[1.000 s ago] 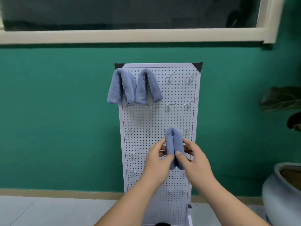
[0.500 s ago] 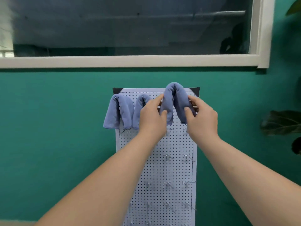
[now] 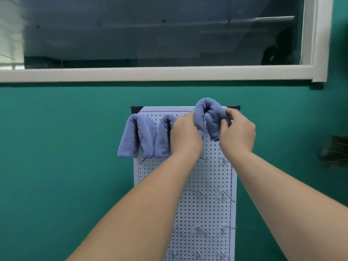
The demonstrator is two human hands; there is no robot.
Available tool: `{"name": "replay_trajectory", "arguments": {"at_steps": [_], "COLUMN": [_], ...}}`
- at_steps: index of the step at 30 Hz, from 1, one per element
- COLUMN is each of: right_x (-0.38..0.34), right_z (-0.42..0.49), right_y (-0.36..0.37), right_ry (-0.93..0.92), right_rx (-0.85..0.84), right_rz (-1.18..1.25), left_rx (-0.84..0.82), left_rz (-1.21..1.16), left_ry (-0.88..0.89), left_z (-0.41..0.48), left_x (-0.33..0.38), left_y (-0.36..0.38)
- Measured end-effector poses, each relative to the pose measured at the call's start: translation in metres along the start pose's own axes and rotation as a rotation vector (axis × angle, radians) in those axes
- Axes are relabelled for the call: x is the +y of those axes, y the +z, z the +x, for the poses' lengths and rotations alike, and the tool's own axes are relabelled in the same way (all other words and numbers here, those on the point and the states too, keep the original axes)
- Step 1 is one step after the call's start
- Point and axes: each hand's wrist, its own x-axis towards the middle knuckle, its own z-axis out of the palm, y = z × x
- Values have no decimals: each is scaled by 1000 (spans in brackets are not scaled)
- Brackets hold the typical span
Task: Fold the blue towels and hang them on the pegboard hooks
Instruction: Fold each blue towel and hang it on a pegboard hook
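Reaching up, both forearms (image 3: 143,213) are coming in from the bottom edge. Left hand (image 3: 185,134) is pinching the left leg of the folded blue towel (image 3: 209,117), fingers curled onto the cloth. — A

Right hand doing the same? — B

Yep, right hand (image 3: 238,136) is clamping the right leg, thumb and fingers closed on it. Towel is arching over as an upside-down U, its bend sitting above both sets of fingers. — A

Sitting on a hook? — B

Cannot tell, hands are covering that spot. It is hanging right at the top edge of the pegboard (image 3: 207,185). — A

Other towels? — B

Second towel (image 3: 163,140) is draping just left of the left knuckles, partly hidden by them. Far-left towel (image 3: 135,138) is hanging beside it, touching it. — A

Below the fingers? — B

Bare wire hooks (image 3: 200,194) are sticking out in rows down the board. — A

Behind? — B

Green wall (image 3: 66,147), white window frame (image 3: 150,73) running above, dark leaf (image 3: 335,153) poking in far right of the right hand. — A
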Motion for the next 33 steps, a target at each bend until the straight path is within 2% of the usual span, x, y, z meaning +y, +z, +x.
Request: {"name": "replay_trajectory", "arguments": {"at_steps": [2, 5, 7, 10, 12, 15, 18, 25, 30, 33], "right_x": [-5, -12, -13, -7, 2, 16, 24, 31, 47, 66], "right_z": [12, 29, 30, 16, -2, -27, -43, -70, -128, -186], "right_y": [-6, -12, -11, -2, 4, 11, 13, 1, -12, -22], "right_ry": [-98, -206, -210, -85, -28, -30, -16, 2, -4, 34], "right_rx": [113, 187, 108, -136, -273, -378, -426, -408, -394, -459], "right_rz": [12, -53, -192, -327, -323, -229, -114, -7, -31, -50], "left_rx": [97, 156, 104, -65, -108, -133, -170, -210, -195, -304], "left_rz": [-11, -1, 45, 149, 177, 136, 74, -142, -226, -204], "left_ry": [72, 57, 16, -6, -2, -24, -92, -154, -161, -222], "left_z": [3, 10, 13, 11, 1, -15, -22, -45, -111, -173], "left_x": [2, 6, 6, -4, -12, -23, -31, -44, -74, -105], "left_y": [-4, -13, -12, 0, 8, 15, 16, 14, 22, 28]}}
